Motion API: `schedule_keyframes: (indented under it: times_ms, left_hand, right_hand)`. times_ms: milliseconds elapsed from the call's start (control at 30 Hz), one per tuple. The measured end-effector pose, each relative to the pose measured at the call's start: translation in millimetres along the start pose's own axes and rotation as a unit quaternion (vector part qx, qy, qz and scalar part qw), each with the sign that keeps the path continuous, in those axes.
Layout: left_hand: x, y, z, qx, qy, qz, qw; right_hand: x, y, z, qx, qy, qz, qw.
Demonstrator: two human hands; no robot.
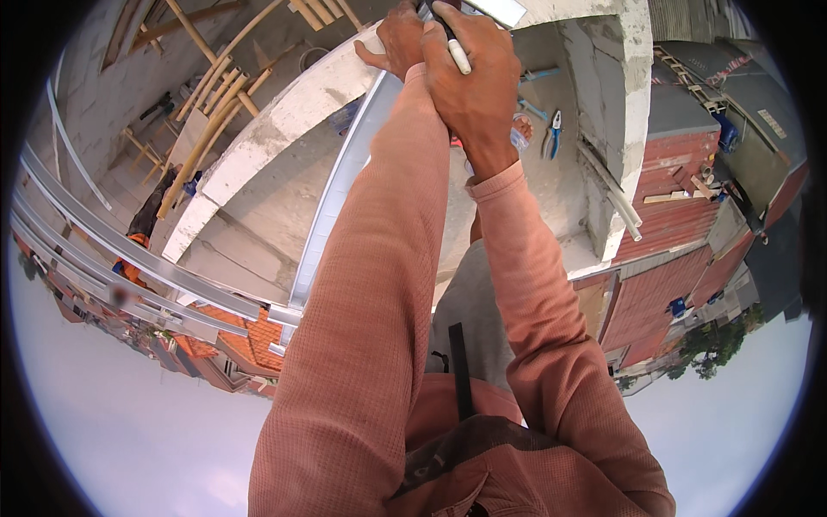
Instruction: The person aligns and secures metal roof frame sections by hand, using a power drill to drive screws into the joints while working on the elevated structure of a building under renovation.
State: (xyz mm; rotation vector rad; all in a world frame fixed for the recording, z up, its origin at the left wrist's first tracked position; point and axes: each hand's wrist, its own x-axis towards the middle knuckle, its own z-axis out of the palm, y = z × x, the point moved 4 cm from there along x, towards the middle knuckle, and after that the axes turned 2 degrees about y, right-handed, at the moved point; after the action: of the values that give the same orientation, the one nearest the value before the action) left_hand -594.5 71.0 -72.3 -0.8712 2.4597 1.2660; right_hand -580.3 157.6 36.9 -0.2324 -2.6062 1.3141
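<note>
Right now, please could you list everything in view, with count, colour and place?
Marker-like tool: one, white and dark, top centre
Metal channel: one, silver, left of centre
Pliers: one, blue, upper right of centre
Masonry rim: one, whitish, curving across upper left
Bamboo poles: several, tan, upper left
Metal rails: several, silver, far left
Roof tiles: many, orange, lower left
Corrugated sheets: several, red, right
Trees: count unclear, green, lower right
Sleeves: two, salmon, centre
Left grip: one, bare, top centre
Right grip: one, bare, top centre, holding the marker-like tool
</note>
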Motion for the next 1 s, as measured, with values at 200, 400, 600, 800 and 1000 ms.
schedule_keyframes:
  times_ms: [200, 400, 600, 800, 1000]
  left_hand:
    - [-2.1, 0.9, -1.1, -0.048, 0.003, 0.002, 0.999]
    - [-1.6, -5.0, -2.7, -0.152, -0.019, -0.004, 0.988]
    - [-5.4, -21.0, 14.1, -0.448, -0.082, -0.054, 0.888]
    - [-5.4, 4.0, 1.2, -0.271, -0.054, -0.05, 0.96]
    - [-2.7, 16.9, -3.0, 0.006, 0.075, 0.026, 0.997]
  right_hand:
    - [-6.4, 7.4, -0.2, 0.011, -0.03, 0.025, 0.999]
    - [-1.7, 2.2, 1.0, -0.007, -0.021, -0.002, 1.0]
    - [-2.2, -1.3, 1.0, -0.043, 0.002, 0.012, 0.999]
    - [-8.3, -36.9, -35.2, 0.061, -0.075, -0.089, 0.991]
    - [27.5, -2.1, -68.1, -0.105, 0.091, -0.194, 0.971]
